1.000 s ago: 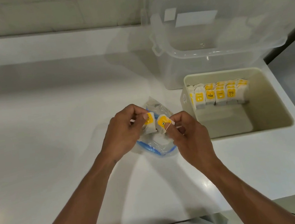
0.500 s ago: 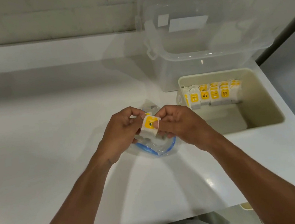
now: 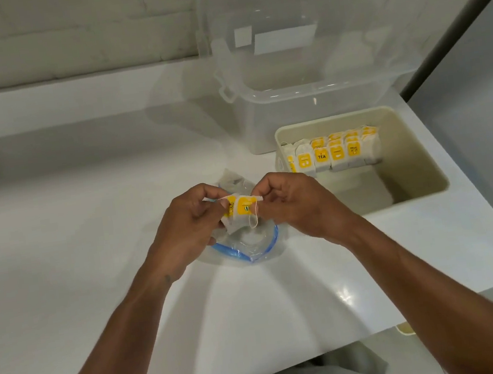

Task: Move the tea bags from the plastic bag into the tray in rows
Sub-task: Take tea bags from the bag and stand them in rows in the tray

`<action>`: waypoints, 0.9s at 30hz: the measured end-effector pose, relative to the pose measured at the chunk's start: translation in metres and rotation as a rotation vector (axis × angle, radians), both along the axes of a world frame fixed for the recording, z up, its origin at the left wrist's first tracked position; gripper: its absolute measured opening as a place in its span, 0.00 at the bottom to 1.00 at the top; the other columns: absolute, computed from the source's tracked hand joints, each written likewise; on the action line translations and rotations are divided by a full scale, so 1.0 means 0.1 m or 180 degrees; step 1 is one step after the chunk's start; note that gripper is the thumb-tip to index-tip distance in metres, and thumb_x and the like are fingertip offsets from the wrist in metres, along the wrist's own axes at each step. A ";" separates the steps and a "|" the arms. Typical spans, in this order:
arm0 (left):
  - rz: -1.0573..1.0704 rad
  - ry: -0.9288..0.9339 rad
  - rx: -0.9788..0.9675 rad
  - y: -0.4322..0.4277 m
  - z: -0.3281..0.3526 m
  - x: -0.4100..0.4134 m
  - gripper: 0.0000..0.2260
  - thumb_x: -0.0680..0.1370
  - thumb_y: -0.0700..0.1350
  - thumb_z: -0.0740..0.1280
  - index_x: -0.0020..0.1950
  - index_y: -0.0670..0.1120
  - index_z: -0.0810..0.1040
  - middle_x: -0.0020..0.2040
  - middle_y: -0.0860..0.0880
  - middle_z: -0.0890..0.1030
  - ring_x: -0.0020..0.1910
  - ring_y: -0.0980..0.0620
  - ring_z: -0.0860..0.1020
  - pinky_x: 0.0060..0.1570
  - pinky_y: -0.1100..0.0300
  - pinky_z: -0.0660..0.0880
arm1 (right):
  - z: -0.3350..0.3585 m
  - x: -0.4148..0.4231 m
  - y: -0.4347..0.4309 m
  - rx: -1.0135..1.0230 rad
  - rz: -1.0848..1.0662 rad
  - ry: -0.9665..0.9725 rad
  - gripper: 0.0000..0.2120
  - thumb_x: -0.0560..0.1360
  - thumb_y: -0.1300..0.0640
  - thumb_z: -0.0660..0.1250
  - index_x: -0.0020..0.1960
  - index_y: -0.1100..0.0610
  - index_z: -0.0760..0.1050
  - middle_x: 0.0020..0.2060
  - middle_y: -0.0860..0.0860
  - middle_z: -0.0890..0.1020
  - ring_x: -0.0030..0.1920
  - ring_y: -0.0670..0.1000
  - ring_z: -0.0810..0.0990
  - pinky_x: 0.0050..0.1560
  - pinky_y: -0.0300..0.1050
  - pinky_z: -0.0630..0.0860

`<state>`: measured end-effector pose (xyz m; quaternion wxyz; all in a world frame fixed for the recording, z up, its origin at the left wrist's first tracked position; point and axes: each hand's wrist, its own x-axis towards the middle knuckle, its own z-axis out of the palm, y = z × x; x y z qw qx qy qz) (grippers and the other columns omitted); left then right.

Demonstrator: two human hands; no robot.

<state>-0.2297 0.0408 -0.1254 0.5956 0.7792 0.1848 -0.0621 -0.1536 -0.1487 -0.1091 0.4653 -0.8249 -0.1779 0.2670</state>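
White, glossy worktop [image 3: 72,223] fills most of the frame, throwing back soft glare near the lower right and ending in a straight edge at the bottom. Behind it, across the top left, runs a pale wall [image 3: 64,32] of painted blocks. A dark strip [image 3: 453,37] slants down the upper right, with a flat grey surface [image 3: 476,96] beyond it.

At the upper centre of the worktop stands a clear storage box [image 3: 307,108], open at the top. Just in front of it, right of centre, sits the beige tray [image 3: 414,150]; packed tea bags [image 3: 331,153] with yellow tags stand in rows along its far side, and its near half is bare.

At the middle of the frame the left hand [image 3: 188,228] and right hand [image 3: 297,202] meet over the plastic bag [image 3: 256,247], which lies crumpled on the worktop with its blue seal showing. Both hands' fingers [image 3: 266,190] are curled and pinch two yellow-tagged tea bags [image 3: 240,214] between them, held above the plastic bag, a loop of string [image 3: 254,221] dangling below.
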 end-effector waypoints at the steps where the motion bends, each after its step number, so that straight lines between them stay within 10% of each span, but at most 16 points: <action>1: -0.0066 -0.0035 0.0006 -0.01 0.03 0.02 0.03 0.81 0.47 0.67 0.50 0.53 0.81 0.42 0.52 0.85 0.40 0.54 0.83 0.36 0.58 0.77 | 0.02 0.01 -0.05 0.0041 -0.0005 0.0041 0.04 0.73 0.56 0.74 0.46 0.53 0.79 0.38 0.50 0.84 0.37 0.46 0.81 0.39 0.38 0.76; 19: -0.1293 -0.0575 0.1759 -0.92 0.55 1.18 0.05 0.72 0.47 0.76 0.44 0.57 0.84 0.38 0.62 0.83 0.42 0.65 0.81 0.49 0.55 0.80 | 0.17 0.92 -1.31 -0.0087 -0.0283 -0.0074 0.03 0.75 0.62 0.71 0.48 0.56 0.79 0.37 0.53 0.84 0.39 0.48 0.81 0.41 0.44 0.76; 27: -0.1326 -0.0285 0.3240 -1.29 0.12 1.56 0.05 0.75 0.48 0.68 0.48 0.59 0.80 0.49 0.57 0.82 0.48 0.53 0.74 0.42 0.57 0.67 | -0.21 1.34 -1.50 -0.0814 -0.0244 -0.0479 0.05 0.70 0.59 0.72 0.41 0.50 0.77 0.34 0.48 0.83 0.33 0.46 0.79 0.39 0.41 0.74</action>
